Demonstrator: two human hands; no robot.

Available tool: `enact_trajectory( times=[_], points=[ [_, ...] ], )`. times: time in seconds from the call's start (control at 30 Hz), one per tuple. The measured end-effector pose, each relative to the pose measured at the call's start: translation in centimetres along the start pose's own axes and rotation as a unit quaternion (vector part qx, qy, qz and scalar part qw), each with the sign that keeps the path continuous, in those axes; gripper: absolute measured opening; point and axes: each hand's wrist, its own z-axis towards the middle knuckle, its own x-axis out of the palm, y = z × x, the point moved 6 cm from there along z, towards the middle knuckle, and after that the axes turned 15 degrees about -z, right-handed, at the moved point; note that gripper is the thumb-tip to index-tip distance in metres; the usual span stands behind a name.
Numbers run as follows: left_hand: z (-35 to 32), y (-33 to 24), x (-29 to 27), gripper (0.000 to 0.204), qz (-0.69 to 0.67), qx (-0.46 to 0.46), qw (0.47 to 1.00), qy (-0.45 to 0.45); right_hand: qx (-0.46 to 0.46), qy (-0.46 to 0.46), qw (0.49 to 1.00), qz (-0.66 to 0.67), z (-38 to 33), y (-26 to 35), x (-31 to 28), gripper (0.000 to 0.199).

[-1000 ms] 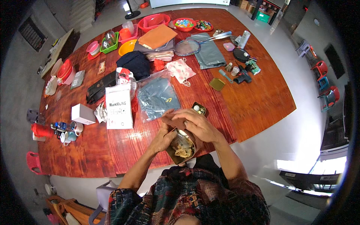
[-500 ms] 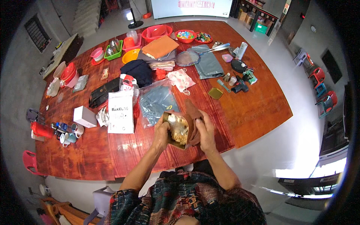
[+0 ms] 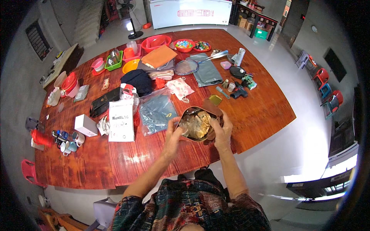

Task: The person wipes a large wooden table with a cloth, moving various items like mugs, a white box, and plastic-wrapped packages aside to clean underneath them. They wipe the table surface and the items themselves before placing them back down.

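Near the table's front edge I hold a gold-coloured tin box point(image 3: 189, 112), its open top tilted up. Inside lies a crumpled clear plastic bag point(image 3: 200, 125) with yellowish, dried-looking contents that I cannot make out. My left hand point(image 3: 173, 134) is closed on the tin's left side, thumb at the rim. My right hand point(image 3: 223, 131) is closed on the right side, with a dark brown cloth point(image 3: 212, 107) bunched between it and the tin. Just beyond the cloth, a shallow gold-green lid point(image 3: 216, 100) lies on the table.
On the wooden table point(image 3: 266, 123), a bagged dark garment point(image 3: 156, 111) and a white package point(image 3: 121, 121) lie to my left. Farther back are a badminton racket point(image 3: 187, 67), folded cloths point(image 3: 158, 56) and red basins point(image 3: 156, 43). Several mugs point(image 3: 71, 145) stand far left.
The tin has moved right and slightly away from me, and its open top now faces more upward. Both hands moved with it, and the cloth now sits behind the tin's right side.
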Motion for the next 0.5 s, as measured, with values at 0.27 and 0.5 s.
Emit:
enact_trajectory(
  times=[0.27, 0.5],
  points=[
    [2.1, -1.3, 0.4, 0.043, 0.089, -0.04, 0.995, 0.024, 0.023, 0.208, 0.977, 0.048, 2.1, 1.3, 2.5, 0.032],
    [2.9, 2.5, -0.8, 0.045, -0.224, 0.026, 0.968, -0.11, -0.063, 0.064, 0.982, -0.166, -0.3, 0.5, 3.4, 0.041]
  ],
)
